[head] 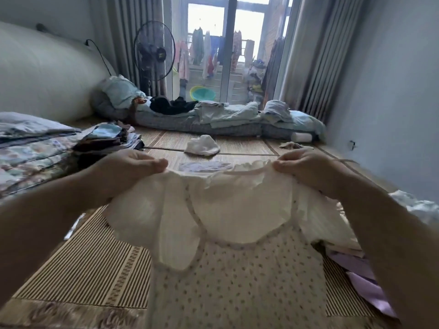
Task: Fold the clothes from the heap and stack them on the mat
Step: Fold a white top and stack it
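I hold up a cream dotted top (pixel 237 276) with a wide white ruffled collar, spread between both hands above the striped woven mat (pixel 95 264). My left hand (pixel 128 169) pinches its left shoulder. My right hand (pixel 306 169) pinches its right shoulder. The garment hangs down towards me and covers the mat's middle. A stack of folded clothes (pixel 107 141) stands on the mat at the left. Purple cloth (pixel 361 279) and white cloth (pixel 415 205) lie at my right, partly hidden by my forearm.
A small white garment (pixel 202 146) lies on the mat further ahead. Folded floral bedding (pixel 31 150) is at the left. Rolled bedding with clothes (pixel 213 117) lines the far side before the balcony door. A standing fan (pixel 154 53) is behind it.
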### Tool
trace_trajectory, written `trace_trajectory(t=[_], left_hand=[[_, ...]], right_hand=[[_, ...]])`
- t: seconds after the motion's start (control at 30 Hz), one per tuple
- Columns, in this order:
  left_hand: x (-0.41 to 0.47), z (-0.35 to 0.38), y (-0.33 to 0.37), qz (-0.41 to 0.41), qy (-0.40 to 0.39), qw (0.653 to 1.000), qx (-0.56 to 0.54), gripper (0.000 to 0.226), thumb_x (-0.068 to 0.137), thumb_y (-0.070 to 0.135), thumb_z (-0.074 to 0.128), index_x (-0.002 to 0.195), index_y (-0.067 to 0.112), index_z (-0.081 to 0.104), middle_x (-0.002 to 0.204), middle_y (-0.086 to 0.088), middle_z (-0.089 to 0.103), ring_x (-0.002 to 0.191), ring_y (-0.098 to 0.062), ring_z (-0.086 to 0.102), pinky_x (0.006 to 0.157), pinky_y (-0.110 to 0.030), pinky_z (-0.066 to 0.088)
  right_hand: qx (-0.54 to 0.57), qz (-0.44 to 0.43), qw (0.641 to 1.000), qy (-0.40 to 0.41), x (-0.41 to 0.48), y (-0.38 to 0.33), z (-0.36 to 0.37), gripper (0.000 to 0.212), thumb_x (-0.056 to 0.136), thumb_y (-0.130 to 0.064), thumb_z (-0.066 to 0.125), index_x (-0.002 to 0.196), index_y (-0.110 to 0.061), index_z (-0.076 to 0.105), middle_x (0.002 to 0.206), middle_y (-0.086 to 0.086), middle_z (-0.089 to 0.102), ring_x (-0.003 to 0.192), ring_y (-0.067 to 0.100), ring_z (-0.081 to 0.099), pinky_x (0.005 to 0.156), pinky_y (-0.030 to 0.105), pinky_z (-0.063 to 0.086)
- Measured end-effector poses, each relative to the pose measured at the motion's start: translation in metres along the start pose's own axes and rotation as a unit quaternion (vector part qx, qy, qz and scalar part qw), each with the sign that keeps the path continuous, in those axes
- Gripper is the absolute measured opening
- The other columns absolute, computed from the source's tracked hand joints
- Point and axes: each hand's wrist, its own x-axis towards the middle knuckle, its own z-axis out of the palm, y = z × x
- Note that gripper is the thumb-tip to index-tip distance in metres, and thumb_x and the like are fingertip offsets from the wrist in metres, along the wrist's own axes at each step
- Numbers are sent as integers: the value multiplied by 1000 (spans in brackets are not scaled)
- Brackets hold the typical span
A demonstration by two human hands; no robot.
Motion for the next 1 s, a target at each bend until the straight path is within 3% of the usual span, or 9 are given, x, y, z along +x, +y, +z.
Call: trace_trajectory(t=[0.13,0.23,0.33,0.53,0.7,0.77,0.83,0.93,1.0], left_hand=[[23,43,-67,-76,-63,991,-84,34,84,30,68,83,-5,69,83,-21,65,74,-26,62,66,-32,52],[52,69,-123,-127,-5,987,98,34,93,32,60,66,11,64,66,-2,62,65,-13,58,53,-20,44],[78,87,-170,-175,-46,939,291,47,91,49,56,56,17,54,58,4,56,54,-10,51,48,-24,34],[89,102,-209,-139,-16,932,335,48,81,64,57,62,20,59,59,6,62,62,-11,60,54,-29,41],[94,101,-189,-79,-167,947,261,63,42,81,62,89,39,66,81,16,65,73,2,61,68,-22,50],[92,113,-189,-22,-161,921,353,43,55,73,64,80,38,65,76,16,62,71,1,57,65,-26,50],[92,122,-185,-20,-95,936,338,26,71,59,61,70,33,64,61,14,61,59,0,54,54,-26,42],[100,126,-180,-75,-6,978,194,35,85,41,56,61,15,58,56,6,57,59,-15,55,50,-28,32],[102,120,-180,-106,-15,970,218,40,93,43,52,65,14,59,66,-1,63,64,-19,59,52,-27,35]], right_hand=[[-124,87,988,-35,64,77,52,21,87,-27,67,84,-6,73,75,8,68,63,17,60,60,27,47],[-255,112,960,-29,100,133,91,26,82,-45,67,76,-20,71,73,-7,66,67,9,60,59,23,44],[-302,123,945,-19,123,177,121,21,81,-49,68,78,-29,66,76,-11,60,69,7,54,59,23,36],[-188,153,968,-70,120,219,122,33,74,-52,73,100,-36,60,91,-17,55,84,4,56,65,21,42],[-285,202,919,-184,99,222,80,28,65,-45,82,72,-23,67,58,-15,66,52,-5,59,45,12,41],[-257,213,926,-175,88,225,72,25,66,-34,83,65,-16,66,50,-12,63,44,-4,56,42,14,40],[-158,221,955,-122,79,226,64,20,70,-23,81,66,-13,65,51,-7,63,46,3,58,43,17,42],[-30,207,978,-12,72,220,60,15,73,-14,79,75,-7,66,59,1,67,49,11,63,43,19,44],[0,220,975,18,68,218,60,17,74,-13,79,83,-4,67,69,9,69,55,15,66,46,21,47]])
